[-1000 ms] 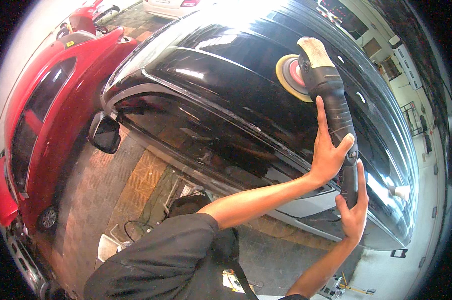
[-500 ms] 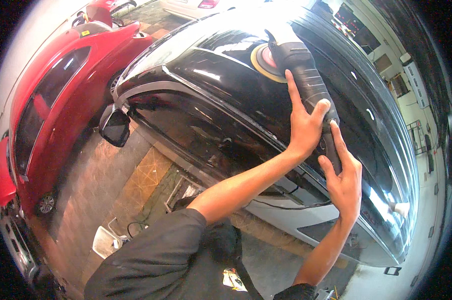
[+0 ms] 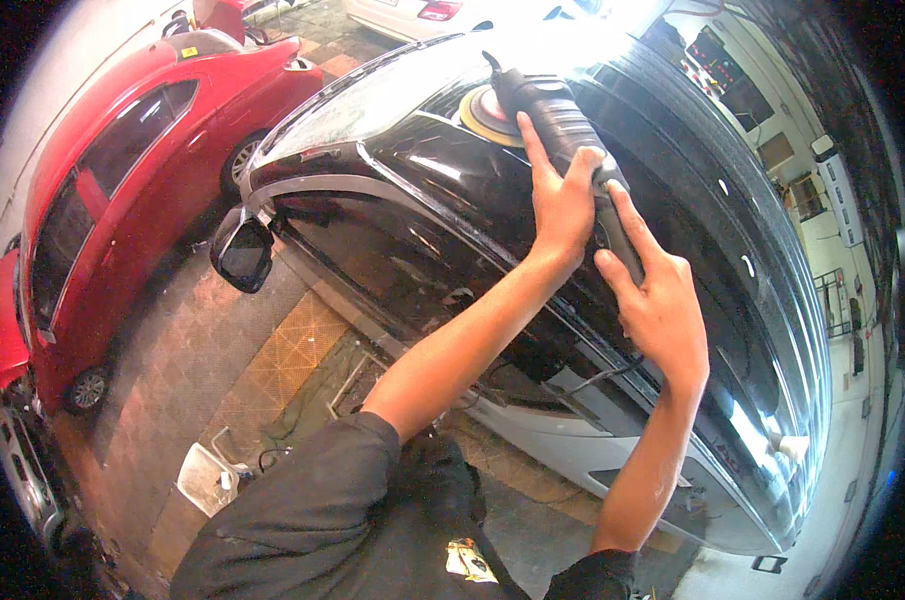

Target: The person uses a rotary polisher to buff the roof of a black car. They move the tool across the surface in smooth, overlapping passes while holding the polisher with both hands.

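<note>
A black polisher (image 3: 552,105) is grasped along its body by the left grip (image 3: 564,212) and near its rear end by the right grip (image 3: 664,305), its pad (image 3: 480,122) held over the black car roof (image 3: 672,180).

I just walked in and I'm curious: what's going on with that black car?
Someone's left hand holds the middle of a polisher, and the right hand holds its back end. The polisher's round, yellow-edged pad looks to be resting on the roof of the black car. A red car stands off to the left.
</note>
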### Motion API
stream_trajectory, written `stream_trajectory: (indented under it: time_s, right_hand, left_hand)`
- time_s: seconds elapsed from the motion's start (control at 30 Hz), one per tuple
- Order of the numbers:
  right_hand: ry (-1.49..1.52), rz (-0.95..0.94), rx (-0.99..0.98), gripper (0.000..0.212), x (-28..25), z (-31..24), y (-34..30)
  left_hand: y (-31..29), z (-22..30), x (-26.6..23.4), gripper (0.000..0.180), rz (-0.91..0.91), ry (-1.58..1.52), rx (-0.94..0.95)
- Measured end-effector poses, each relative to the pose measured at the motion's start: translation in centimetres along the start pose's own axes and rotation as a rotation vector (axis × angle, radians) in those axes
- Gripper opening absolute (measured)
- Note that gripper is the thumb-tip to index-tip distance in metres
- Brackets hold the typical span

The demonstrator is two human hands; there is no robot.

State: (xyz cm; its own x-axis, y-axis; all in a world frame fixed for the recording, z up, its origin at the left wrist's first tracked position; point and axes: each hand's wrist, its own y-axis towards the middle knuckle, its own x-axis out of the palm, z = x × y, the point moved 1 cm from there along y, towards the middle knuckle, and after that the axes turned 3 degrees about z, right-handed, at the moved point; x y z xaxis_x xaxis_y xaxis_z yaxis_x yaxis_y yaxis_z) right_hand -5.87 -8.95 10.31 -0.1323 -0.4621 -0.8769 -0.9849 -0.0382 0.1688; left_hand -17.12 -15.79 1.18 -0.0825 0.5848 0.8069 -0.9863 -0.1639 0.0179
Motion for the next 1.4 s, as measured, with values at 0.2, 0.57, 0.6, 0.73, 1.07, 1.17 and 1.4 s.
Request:
stream_trajectory:
  time_s: [0.2,0.57,0.6,0.73,1.07,1.17,1.4]
  right_hand:
    - [-0.147,0.046,0.039,0.062,0.6,-0.8,2.7]
    - [-0.139,0.181,0.332,0.068,-2.4,-2.0,-5.2]
    - [-0.145,0.211,0.325,0.068,-2.8,-1.9,-6.1]
    - [-0.163,0.258,0.465,0.067,-4.9,-2.2,-8.8]
    - [-0.113,0.262,0.695,0.057,-6.5,-1.7,-9.6]
    - [-0.059,0.292,0.477,0.059,-5.0,-1.4,-8.0]
    - [1.142,0.249,0.177,0.064,1.6,-3.0,-3.2]
  left_hand:
    - [3.1,1.1,0.5,0.103,0.02,0.024,-0.042]
    - [-4.6,0.5,3.8,0.103,-0.144,0.213,-0.163]
    - [-5.5,0.5,4.2,0.103,-0.159,0.229,-0.187]
    - [-8.3,-0.5,6.4,0.103,-0.255,0.231,-0.245]
    - [-9.2,-1.9,8.9,0.11,-0.403,0.427,-0.416]
    - [-5.5,-1.5,6.8,0.086,-0.356,0.367,-0.244]
    - [3.9,3.8,2.0,0.056,-0.377,0.284,-0.191]
